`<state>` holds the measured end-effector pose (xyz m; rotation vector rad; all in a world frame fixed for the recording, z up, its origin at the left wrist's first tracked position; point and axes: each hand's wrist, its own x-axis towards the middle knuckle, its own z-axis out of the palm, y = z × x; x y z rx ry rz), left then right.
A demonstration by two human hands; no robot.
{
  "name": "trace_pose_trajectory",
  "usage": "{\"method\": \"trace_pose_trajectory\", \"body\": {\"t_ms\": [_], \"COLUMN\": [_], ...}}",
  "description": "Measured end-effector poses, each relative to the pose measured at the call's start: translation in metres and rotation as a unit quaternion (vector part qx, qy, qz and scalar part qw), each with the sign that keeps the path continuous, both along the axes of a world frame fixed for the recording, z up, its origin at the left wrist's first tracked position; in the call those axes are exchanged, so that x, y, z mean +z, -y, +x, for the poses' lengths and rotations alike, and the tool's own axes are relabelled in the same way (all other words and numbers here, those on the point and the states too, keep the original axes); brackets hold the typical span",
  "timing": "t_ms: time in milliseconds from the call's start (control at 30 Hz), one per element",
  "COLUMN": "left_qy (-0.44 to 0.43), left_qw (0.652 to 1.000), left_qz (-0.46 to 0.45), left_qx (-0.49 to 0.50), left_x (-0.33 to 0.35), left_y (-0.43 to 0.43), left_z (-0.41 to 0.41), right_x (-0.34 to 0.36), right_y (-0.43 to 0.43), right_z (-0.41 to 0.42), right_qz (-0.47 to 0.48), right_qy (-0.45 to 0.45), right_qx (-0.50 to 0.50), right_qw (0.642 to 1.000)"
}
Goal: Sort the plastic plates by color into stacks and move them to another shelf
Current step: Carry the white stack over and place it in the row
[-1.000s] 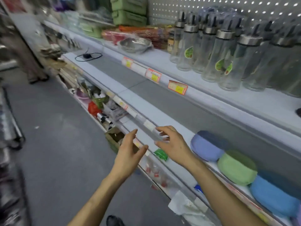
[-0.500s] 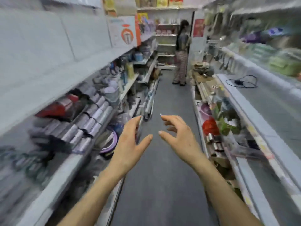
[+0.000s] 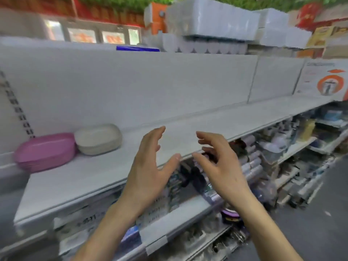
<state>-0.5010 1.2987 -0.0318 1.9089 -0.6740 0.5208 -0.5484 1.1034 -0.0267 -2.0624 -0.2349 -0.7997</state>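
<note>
The pink stack of plates lies at 9 o'clock in the view, at the far left end of a white shelf. A cream stack of plates sits touching or just beside it, on its 2 o'clock side and closer to the back panel. Both stacks look upside down, though blur softens their edges.

The left hand and right hand hover near the middle of the view, over the shelf's front edge, well apart from both stacks. Each grip is wide, fingers spread and loosely bent, palms facing one another, holding nothing.

Below the shelf, from 6 to 3 o'clock, lower shelves hold blurred packaged goods. White boxes stand at 12 o'clock on top, and an orange-and-white poster hangs at 2 o'clock.
</note>
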Motion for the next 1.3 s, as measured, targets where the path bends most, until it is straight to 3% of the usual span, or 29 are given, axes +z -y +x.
{"method": "trace_pose_trajectory", "body": {"t_ms": [233,400,800,1067,1300], "left_qy": [-0.029,-0.082,-0.18,-0.212,-0.222], "left_qw": [0.977,0.95,0.932,0.932,0.937], "left_qz": [0.026,0.044,0.099,0.082,0.052], "left_qx": [0.208,0.3,0.3,0.283,0.265], "left_x": [-0.01,-0.009,-0.021,-0.016,-0.014], "left_y": [-0.086,-0.121,-0.14,-0.142,-0.146], "left_z": [0.002,0.012,0.067,0.1,0.123], "right_x": [0.002,-0.005,-0.009,-0.002,0.0], "right_y": [-0.074,-0.112,-0.138,-0.147,-0.147], "right_z": [0.084,0.128,0.191,0.222,0.236], "right_qz": [-0.03,-0.073,-0.133,-0.116,-0.042], "right_qy": [-0.014,-0.051,-0.164,-0.202,-0.264], "right_qx": [0.166,0.214,0.22,0.227,0.247], "right_qw": [0.985,0.973,0.952,0.946,0.932]}}
